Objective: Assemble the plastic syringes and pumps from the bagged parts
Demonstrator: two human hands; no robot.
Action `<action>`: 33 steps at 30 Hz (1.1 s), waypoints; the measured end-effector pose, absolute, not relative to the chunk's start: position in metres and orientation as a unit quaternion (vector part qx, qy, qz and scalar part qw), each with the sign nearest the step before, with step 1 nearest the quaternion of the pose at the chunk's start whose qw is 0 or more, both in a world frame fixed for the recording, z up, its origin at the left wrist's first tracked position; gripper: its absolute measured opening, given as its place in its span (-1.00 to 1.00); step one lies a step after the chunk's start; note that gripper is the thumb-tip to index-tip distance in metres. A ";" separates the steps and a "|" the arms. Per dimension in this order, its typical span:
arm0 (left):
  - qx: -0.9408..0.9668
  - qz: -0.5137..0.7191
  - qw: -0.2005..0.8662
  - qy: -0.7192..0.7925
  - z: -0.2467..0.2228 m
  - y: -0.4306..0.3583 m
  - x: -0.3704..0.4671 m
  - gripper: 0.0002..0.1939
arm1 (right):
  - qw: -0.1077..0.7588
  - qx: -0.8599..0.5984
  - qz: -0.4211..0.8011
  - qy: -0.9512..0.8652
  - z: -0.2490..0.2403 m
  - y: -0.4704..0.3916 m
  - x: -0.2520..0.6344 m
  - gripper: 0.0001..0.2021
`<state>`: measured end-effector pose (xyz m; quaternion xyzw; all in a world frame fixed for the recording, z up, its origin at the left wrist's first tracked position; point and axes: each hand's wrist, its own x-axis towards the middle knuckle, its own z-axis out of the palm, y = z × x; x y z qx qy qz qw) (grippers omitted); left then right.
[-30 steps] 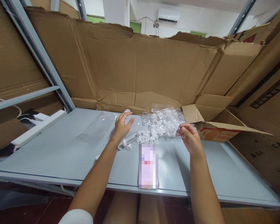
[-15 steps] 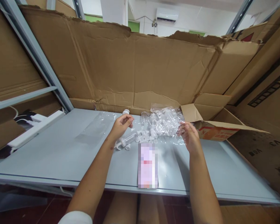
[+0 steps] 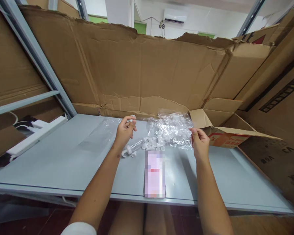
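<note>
My right hand (image 3: 200, 138) has its thumb and fingers pinched at the right edge of a crinkled clear plastic bag (image 3: 178, 130) with white pieces in or under it. My left hand (image 3: 124, 130) is raised over the left side of the pile, its fingers loosely curled and apart, with nothing visible in them. Just behind its fingertips shows a white round piece (image 3: 133, 116), mostly hidden. Below the left hand lies a clear ribbed tube (image 3: 135, 147) with a white end. Small white caps (image 3: 150, 143) are heaped between the hands.
A phone (image 3: 155, 174) with a blurred screen lies at the table's front edge (image 3: 127, 195). An open cardboard box (image 3: 226, 138) stands right of the bag. Flat clear plastic (image 3: 98, 133) lies to the left. A power strip (image 3: 36, 137) sits far left; cardboard (image 3: 142, 75) walls the back.
My left hand has shifted slightly left and its fingers have loosened. The bag now spreads further left, over where a clear coiled piece stood. My right hand's fingers have drawn together at the bag's edge.
</note>
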<state>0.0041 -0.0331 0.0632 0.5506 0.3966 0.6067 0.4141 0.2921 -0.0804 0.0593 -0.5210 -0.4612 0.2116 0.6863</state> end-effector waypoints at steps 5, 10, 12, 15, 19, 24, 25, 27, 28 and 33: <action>0.536 0.514 0.552 0.378 0.066 -0.035 0.001 -0.50 | 0.736 -0.499 0.197 -0.413 0.058 -0.078 0.300 -0.71; 0.553 0.542 0.481 0.411 0.059 -0.033 0.007 -0.68 | 0.732 -0.502 0.180 -0.424 0.058 -0.078 0.295 -0.69; 0.547 0.558 0.458 0.424 0.057 -0.031 0.008 -0.70 | 0.731 -0.502 0.178 -0.426 0.058 -0.078 0.294 -0.70; 0.536 0.591 0.398 0.453 0.060 -0.032 0.006 -0.70 | 0.735 -0.500 0.174 -0.424 0.059 -0.079 0.297 -0.70; 0.572 0.629 0.174 0.496 0.078 -0.046 0.002 -0.66 | 0.715 -0.498 0.200 -0.449 0.061 -0.081 0.300 -0.72; 0.774 0.448 0.066 0.442 0.106 -0.078 0.010 -0.67 | 0.660 -0.476 0.272 -0.514 0.059 -0.084 0.290 -0.77; 0.804 0.402 0.078 0.430 0.109 -0.083 0.013 -0.73 | 0.653 -0.471 0.283 -0.520 0.058 -0.085 0.288 -0.78; 0.834 0.329 0.116 0.428 0.111 -0.089 0.018 -0.83 | 0.640 -0.466 0.299 -0.533 0.057 -0.087 0.284 -0.80; 0.834 0.309 0.136 0.437 0.111 -0.090 0.019 -0.83 | 0.633 -0.464 0.305 -0.539 0.058 -0.088 0.283 -0.80; 0.751 0.391 0.206 0.491 0.103 -0.060 -0.019 -0.80 | 0.612 -0.437 0.329 -0.571 0.061 -0.089 0.285 -0.75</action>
